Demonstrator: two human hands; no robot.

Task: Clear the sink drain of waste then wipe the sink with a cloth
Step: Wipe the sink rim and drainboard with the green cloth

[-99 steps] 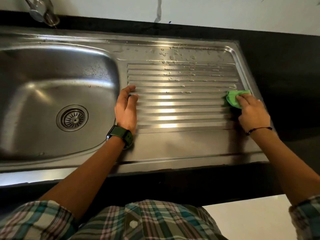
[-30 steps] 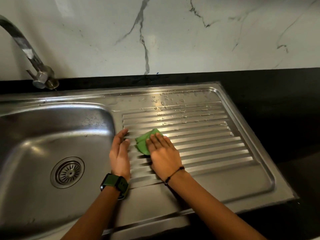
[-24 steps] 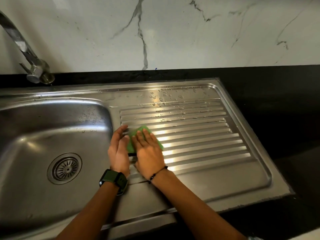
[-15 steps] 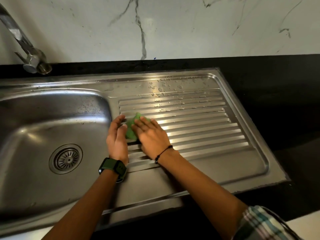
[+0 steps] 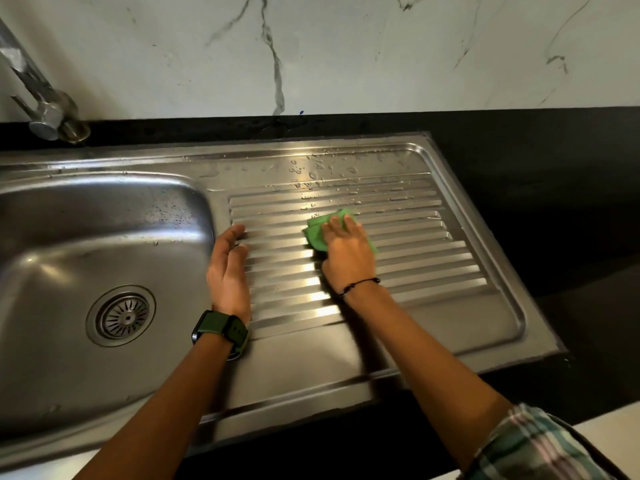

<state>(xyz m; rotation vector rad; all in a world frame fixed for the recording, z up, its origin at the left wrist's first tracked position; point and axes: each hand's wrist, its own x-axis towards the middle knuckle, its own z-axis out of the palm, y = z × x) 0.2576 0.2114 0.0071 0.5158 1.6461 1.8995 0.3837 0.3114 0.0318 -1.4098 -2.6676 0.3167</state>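
A steel sink (image 5: pixel 104 216) with a round drain strainer (image 5: pixel 121 316) fills the left; the strainer looks free of waste. Its ribbed drainboard (image 5: pixel 415 244) stretches to the right. My right hand (image 5: pixel 348 252) presses a green cloth (image 5: pixel 317 233) flat on the ribs near the drainboard's middle. My left hand (image 5: pixel 228 268), with a green watch on the wrist, rests flat with fingers apart on the drainboard's left edge beside the basin. Water drops sit on the far part of the drainboard.
A steel tap (image 5: pixel 41 109) stands at the back left. A black counter (image 5: pixel 554 188) surrounds the sink, with a white marble wall (image 5: pixel 346 53) behind it.
My right hand has slid the green cloth to the right along the ribs, away from my left hand. My left hand has stayed in place.
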